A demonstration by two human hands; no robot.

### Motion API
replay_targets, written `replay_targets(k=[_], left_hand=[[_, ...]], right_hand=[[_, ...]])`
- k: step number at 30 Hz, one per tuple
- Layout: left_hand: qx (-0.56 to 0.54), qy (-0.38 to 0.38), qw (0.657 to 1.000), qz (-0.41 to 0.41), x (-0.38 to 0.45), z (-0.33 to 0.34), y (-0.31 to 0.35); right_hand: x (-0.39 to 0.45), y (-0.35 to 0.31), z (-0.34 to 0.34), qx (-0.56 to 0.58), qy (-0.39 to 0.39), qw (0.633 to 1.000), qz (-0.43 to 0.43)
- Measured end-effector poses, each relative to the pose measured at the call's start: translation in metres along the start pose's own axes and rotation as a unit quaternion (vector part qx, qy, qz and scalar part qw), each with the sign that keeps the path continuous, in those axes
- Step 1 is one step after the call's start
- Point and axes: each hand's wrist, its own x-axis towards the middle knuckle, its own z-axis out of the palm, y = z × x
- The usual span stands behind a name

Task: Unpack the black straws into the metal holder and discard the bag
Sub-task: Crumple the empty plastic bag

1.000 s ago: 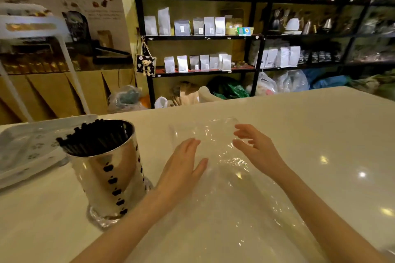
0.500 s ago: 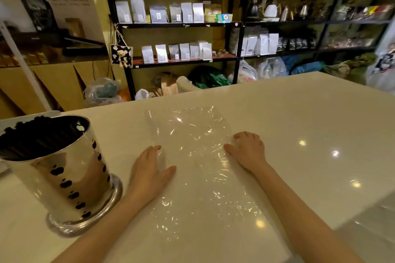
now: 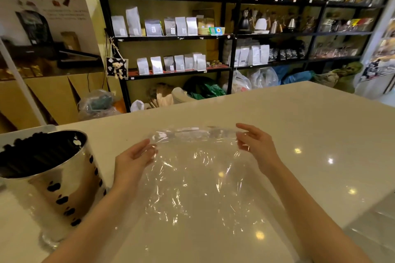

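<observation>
A clear, empty plastic bag [image 3: 192,179] lies spread on the white counter [image 3: 299,126] in front of me. Its far edge is lifted and curled toward me. My left hand [image 3: 133,159] pinches the far left corner of the bag, and my right hand [image 3: 257,146] pinches the far right corner. At the left stands the shiny metal holder [image 3: 57,186] with dark cut-out holes in its wall. It is packed with black straws [image 3: 36,153], whose tips show at its rim.
A white tray edge [image 3: 27,131] shows behind the holder at the far left. Beyond the counter's far edge stand black shelves [image 3: 175,36] of pouches and kettles, with bags on the floor. The counter's right corner drops off at the lower right.
Both hands were flat on the bag, smoothing it. They have moved to its far corners, gripped them and lifted the far edge, which now curls back toward me.
</observation>
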Motion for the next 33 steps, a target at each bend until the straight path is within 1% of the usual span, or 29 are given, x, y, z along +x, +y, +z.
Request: replay_targets(k=[3, 6, 8, 10, 12, 14, 15, 16, 17, 18, 19, 21, 22, 23, 24, 25, 27, 29, 30, 31, 32, 33], left_hand=[[0.045, -0.042, 0.997, 0.038, 0.006, 0.0, 0.025], [0.149, -0.07, 0.982, 0.089, 0.009, 0.004, 0.046], [0.235, -0.052, 0.96, 0.144, 0.012, 0.006, 0.052], [0.289, -0.011, 0.936, 0.201, 0.013, 0.009, 0.057], [0.313, 0.024, 0.915, 0.253, 0.012, 0.012, 0.064], [0.335, 0.034, 0.895, 0.292, 0.013, 0.015, 0.071], [0.35, 0.032, 0.887, 0.301, 0.015, 0.017, 0.075], [0.365, 0.025, 0.879, 0.306, 0.015, 0.018, 0.077], [0.376, 0.013, 0.872, 0.313, 0.015, 0.018, 0.079], [0.379, -0.004, 0.866, 0.326, 0.013, 0.019, 0.082], [0.371, -0.024, 0.861, 0.347, 0.01, 0.021, 0.083], [0.33, -0.049, 0.856, 0.395, 0.002, 0.024, 0.088], [0.309, -0.046, 0.858, 0.408, -0.001, 0.026, 0.09], [0.29, -0.03, 0.864, 0.41, -0.002, 0.026, 0.091], [0.273, -0.008, 0.878, 0.394, -0.002, 0.026, 0.091], [0.254, 0.015, 0.898, 0.36, -0.001, 0.026, 0.09], [0.209, 0.035, 0.946, 0.246, 0.001, 0.026, 0.089], [0.176, 0.005, 0.975, 0.135, 0.003, 0.028, 0.086], [0.157, -0.033, 0.983, 0.086, 0.005, 0.028, 0.084], [0.127, -0.087, 0.987, 0.039, 0.008, 0.027, 0.081], [0.078, -0.151, 0.985, -0.005, 0.01, 0.026, 0.078], [0.019, -0.215, 0.975, -0.045, 0.011, 0.025, 0.075]], right_hand=[[0.0, -0.028, -0.012, -0.021, -0.025, 0.999, -0.037], [-0.001, -0.057, -0.024, -0.082, -0.051, 0.992, -0.08], [-0.001, -0.071, -0.028, -0.16, -0.054, 0.979, -0.113], [0.001, -0.077, -0.03, -0.239, -0.02, 0.958, -0.156], [0.003, -0.079, -0.031, -0.323, 0.031, 0.923, -0.209], [0.004, -0.078, -0.033, -0.427, 0.072, 0.866, -0.249], [0.004, -0.079, -0.033, -0.486, 0.082, 0.832, -0.254], [0.002, -0.081, -0.031, -0.543, 0.078, 0.798, -0.248], [-0.001, -0.083, -0.028, -0.584, 0.059, 0.774, -0.238], [-0.004, -0.086, -0.024, -0.599, 0.026, 0.765, -0.237], [-0.009, -0.089, -0.018, -0.584, -0.012, 0.774, -0.244], [-0.018, -0.097, -0.004, -0.497, -0.082, 0.825, -0.258], [-0.021, -0.1, 0.002, -0.461, -0.103, 0.841, -0.262], [-0.023, -0.102, 0.006, -0.439, -0.107, 0.852, -0.266], [-0.024, -0.105, 0.008, -0.414, -0.101, 0.865, -0.265], [-0.023, -0.109, 0.007, -0.375, -0.092, 0.886, -0.256], [-0.021, -0.117, 0.002, -0.266, -0.083, 0.936, -0.216], [-0.019, -0.122, -0.006, -0.155, -0.086, 0.97, -0.166], [-0.018, -0.122, -0.009, -0.107, -0.087, 0.981, -0.139], [-0.017, -0.121, -0.011, -0.069, -0.087, 0.987, -0.112], [-0.016, -0.118, -0.011, -0.041, -0.085, 0.992, -0.084], [-0.015, -0.114, -0.011, -0.018, -0.083, 0.995, -0.054]])
